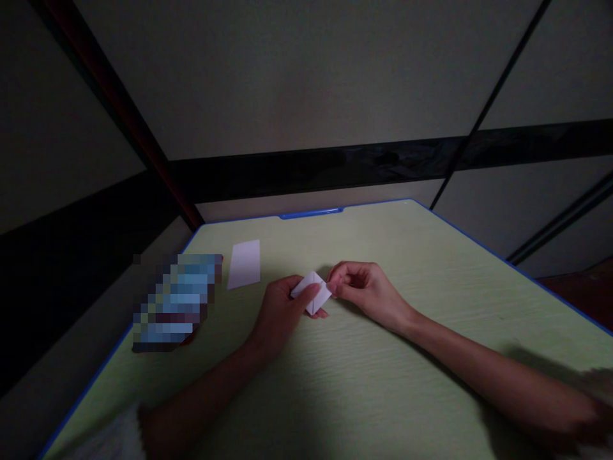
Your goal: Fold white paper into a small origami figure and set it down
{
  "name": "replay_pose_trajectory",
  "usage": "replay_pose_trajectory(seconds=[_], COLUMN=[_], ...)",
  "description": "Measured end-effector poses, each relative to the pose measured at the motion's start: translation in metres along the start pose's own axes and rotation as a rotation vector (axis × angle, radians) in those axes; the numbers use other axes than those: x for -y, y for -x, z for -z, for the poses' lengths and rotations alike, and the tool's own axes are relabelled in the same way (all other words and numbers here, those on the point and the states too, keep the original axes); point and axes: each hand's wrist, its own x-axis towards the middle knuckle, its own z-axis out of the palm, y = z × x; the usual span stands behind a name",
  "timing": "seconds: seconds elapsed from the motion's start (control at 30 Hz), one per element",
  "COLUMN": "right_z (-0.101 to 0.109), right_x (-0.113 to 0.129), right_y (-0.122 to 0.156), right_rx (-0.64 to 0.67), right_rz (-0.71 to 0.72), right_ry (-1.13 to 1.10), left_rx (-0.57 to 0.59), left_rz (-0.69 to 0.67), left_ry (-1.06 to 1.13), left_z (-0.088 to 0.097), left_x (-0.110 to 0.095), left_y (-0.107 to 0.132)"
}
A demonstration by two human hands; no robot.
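Note:
A small piece of folded white paper (313, 302), diamond-shaped with crease lines across its face, is held just above the table. My left hand (282, 310) grips it from the left, thumb on top and fingers underneath. At its right corner, my right hand (366, 289) pinches the paper between thumb and forefinger, the other fingers curled. Farther back on the left lies a flat white sheet of paper (244, 264), touched by neither hand.
The pale green table (383, 390) has a blue rim and a blue strip (311, 213) at its far edge. A phone-like flat object (179, 303), blurred by pixels, lies on the left. Panelled cabinet doors (306, 83) stand close behind the table.

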Motion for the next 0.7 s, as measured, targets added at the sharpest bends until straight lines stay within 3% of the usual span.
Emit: replay_pose_trajectory(seconds=[0.17, 0.37, 0.7], right_z=[0.0021, 0.0016, 0.0043], right_x=[-0.0029, 0.0009, 0.0004], right_y=[-0.0024, -0.0007, -0.0021], right_rx=[0.0, 0.115, 0.188], right_rz=[-0.085, -0.107, -0.113], right_ry=[-0.172, -0.056, 0.011], left_rx=[-0.018, 0.04, 0.048], left_rz=[-0.024, -0.034, -0.038], left_ry=[0.008, 0.003, 0.009], left_z=[0.0016, -0.0005, 0.0002], left_x=[-0.0004, -0.0017, 0.0037], left_y=[0.0014, 0.0019, -0.0001])
